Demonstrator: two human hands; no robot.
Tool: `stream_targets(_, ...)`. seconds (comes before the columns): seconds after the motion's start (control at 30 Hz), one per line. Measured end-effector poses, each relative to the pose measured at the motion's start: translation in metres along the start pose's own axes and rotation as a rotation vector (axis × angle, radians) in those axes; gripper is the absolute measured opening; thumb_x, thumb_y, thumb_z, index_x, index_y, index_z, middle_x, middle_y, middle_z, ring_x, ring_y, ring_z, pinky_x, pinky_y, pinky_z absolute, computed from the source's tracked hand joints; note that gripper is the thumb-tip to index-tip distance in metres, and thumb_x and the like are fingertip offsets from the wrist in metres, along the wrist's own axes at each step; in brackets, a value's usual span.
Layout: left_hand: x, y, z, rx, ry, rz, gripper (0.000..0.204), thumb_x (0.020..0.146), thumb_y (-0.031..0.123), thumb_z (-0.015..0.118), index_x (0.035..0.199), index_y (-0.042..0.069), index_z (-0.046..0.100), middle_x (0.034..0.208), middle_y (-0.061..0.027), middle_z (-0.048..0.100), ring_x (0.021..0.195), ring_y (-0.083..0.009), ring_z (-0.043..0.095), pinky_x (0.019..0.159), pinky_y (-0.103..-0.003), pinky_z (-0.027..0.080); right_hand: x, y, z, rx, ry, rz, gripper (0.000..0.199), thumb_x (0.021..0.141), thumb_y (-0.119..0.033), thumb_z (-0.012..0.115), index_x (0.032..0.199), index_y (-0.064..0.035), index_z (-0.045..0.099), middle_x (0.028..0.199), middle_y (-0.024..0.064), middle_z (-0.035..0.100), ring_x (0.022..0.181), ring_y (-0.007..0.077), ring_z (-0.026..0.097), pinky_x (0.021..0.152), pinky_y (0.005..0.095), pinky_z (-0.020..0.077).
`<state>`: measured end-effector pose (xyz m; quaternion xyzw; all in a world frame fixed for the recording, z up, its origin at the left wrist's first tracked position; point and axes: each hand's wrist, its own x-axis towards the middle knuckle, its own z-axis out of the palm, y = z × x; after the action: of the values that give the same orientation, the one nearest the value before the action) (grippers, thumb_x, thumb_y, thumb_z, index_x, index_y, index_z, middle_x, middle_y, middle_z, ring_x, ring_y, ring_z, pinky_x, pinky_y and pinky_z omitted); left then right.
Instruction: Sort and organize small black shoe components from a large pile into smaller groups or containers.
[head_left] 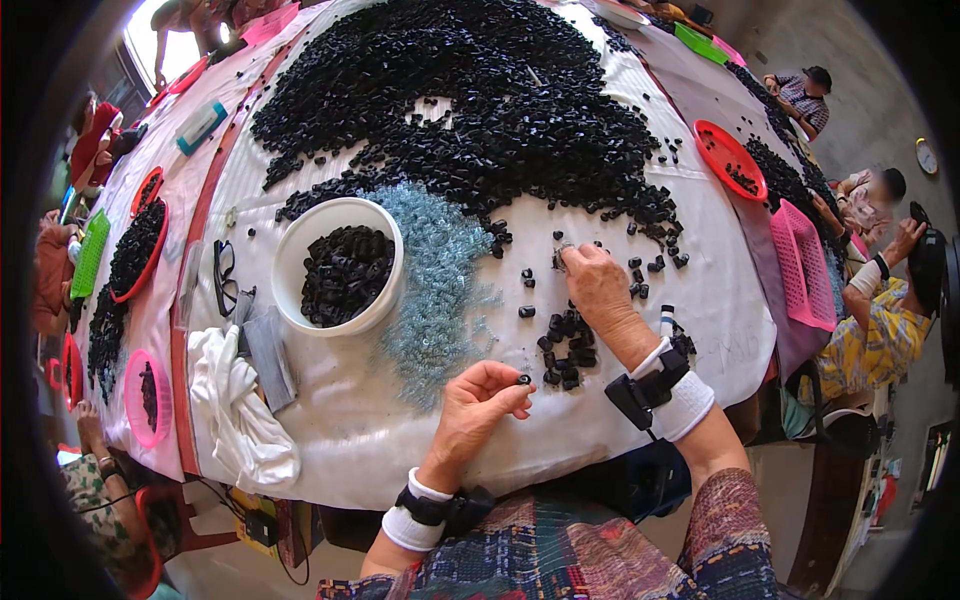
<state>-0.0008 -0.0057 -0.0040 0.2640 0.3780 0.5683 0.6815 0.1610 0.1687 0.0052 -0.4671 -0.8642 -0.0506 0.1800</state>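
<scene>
We're at the bench (640,300), covered w/ a white cloth. Our left hand (478,405) sits low near us, thumb & forefinger pinching one small black part (523,380), other fingers curled in. Our right hand (597,283) reaches further out, fingertips pressed together on smth small at approx the edge of the scattered pieces; can't tell exactly what it pinches, looks like a bit of the pale stuff.

Between the hands lies a small cluster of black parts (567,345), a few strays around it. To the left stands a white bowl (292,262), roughly half full of black parts. Just beside the bowl, a spread of clear bluish pieces (432,270) runs down toward us. Beyond all that, the big heap of black parts (470,100) covers most of the bench top.

Progress, as we judge it: early. The bowl holds a modest share, the heap is huge & barely dented, and the bluish pile is still large too. So some done, most left.

Also near: black-framed glasses (224,275) and a crumpled white cloth (240,410) at the left. Other ppl work along both sides w/ red trays (728,160) and a pink basket (800,265).
</scene>
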Motion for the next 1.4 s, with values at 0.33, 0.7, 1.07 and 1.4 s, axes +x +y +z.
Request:
stream_targets(0.33, -0.001, -0.002, 0.001, -0.038, -0.001, 0.023, 0.013, 0.083, 0.001, 0.062, 0.094, 0.0, 0.057, 0.087, -0.0129, 0.065, 0.068, -0.0142, 0.062, 0.062, -0.026, 0.052, -0.004, -0.001, 0.001, 0.115, -0.01, 0.049, 0.022, 0.07, -0.002, 0.057, 0.091, -0.0034, 0.053, 0.085, 0.0159, 0.055, 0.083, 0.0351, 0.056, 0.072, 0.0443, 0.0466)
stream_targets(0.7, 0.0, -0.004, 0.0, -0.068, 0.014, 0.044, 0.015, 0.083, 0.003, 0.063, 0.097, 0.0, 0.058, 0.088, -0.0129, 0.066, 0.07, -0.0145, 0.063, 0.063, -0.025, 0.052, -0.059, -0.073, -0.073, 0.943, -0.014, 0.141, 0.015, 0.068, 0.006, 0.062, 0.08, 0.0004, 0.056, 0.072, 0.0116, 0.052, 0.063, 0.0246, 0.055, 0.056, 0.0316, 0.0434)
stream_targets(1.07, -0.001, -0.003, 0.004, 0.086, 0.022, 0.07, 0.015, 0.082, 0.006, 0.066, 0.094, -0.001, 0.062, 0.079, -0.0058, 0.065, 0.067, -0.0109, 0.061, 0.061, -0.023, 0.051, -0.085, -0.081, -0.059, 0.886, 0.084, 0.105, 0.015, 0.067, 0.008, 0.062, 0.079, 0.0008, 0.057, 0.073, 0.0112, 0.055, 0.065, 0.0248, 0.056, 0.057, 0.0314, 0.0446)
stream_targets(1.4, -0.001, -0.001, 0.006, 0.098, 0.034, 0.042, 0.014, 0.082, 0.005, 0.066, 0.094, -0.002, 0.061, 0.075, -0.0061, 0.064, 0.066, -0.0108, 0.061, 0.061, -0.022, 0.05, -0.094, -0.083, -0.056, 0.892, 0.15, 0.115, 0.02, 0.067, 0.008, 0.063, 0.086, 0.0, 0.06, 0.074, 0.0108, 0.056, 0.065, 0.0256, 0.057, 0.056, 0.0319, 0.0455)
